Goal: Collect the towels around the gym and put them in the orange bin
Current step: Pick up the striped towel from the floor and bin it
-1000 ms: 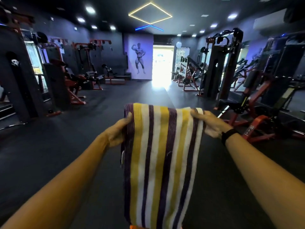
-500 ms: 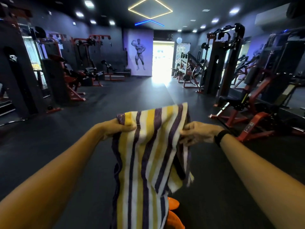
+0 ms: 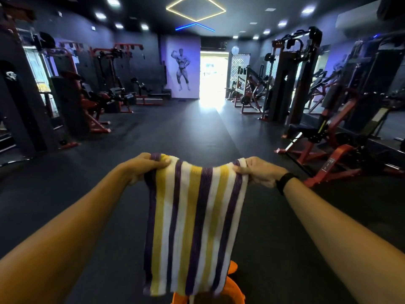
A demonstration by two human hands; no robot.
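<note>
Soft ribbed cloth over matt flooring

The striped towel (image 3: 192, 218) looks woven and ribbed; the orange bin (image 3: 234, 288) smooth plastic; the floor (image 3: 175, 132) dark, matt.

Both hands have pulled the towel (image 3: 192, 220) flat again, its right corner no longer bunched.

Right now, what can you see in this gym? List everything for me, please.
striped towel: one, yellow, white and purple, hanging between both hands, over the bin
orange bin: one, orange, bottom edge, mostly hidden behind the towel
weight machines: several, black and red, along both walls
bodybuilder mural: one, grey on pale purple, far wall
doorway: one, bright, beside the mural
floor: dark, down the middle
ceiling lights: yellow diamond, blue chevron, white spots
wristband: one, black, right wrist
left hand: grip on the towel's top left corner
right hand: grip on its top right corner
</note>
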